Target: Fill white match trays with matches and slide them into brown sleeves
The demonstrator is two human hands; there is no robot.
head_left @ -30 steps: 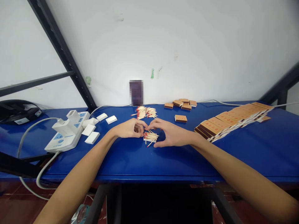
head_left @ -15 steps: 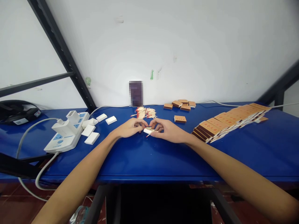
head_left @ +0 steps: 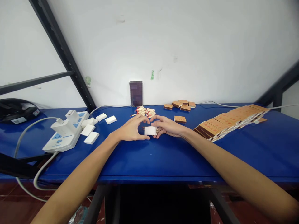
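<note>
Both hands meet at the middle of the blue table (head_left: 149,161). My left hand (head_left: 132,130) and my right hand (head_left: 168,126) pinch a small white matchbox tray (head_left: 150,130) between their fingertips, lifted and tipped so its white bottom faces me. Match ends show at the tray's right edge under my right fingers. A loose heap of matches (head_left: 146,111) lies just behind the hands.
White trays (head_left: 92,137) lie by a white power strip (head_left: 66,130) with a cable at the left. Brown matchbox sleeves (head_left: 180,119) are scattered behind, and a long overlapping row of matchboxes (head_left: 230,119) runs at the right. A dark object (head_left: 136,93) leans on the wall.
The tray lay on the table with matches heaped on it. Both hands closed round it, lifted it and tilted it, so its white underside now faces me.
</note>
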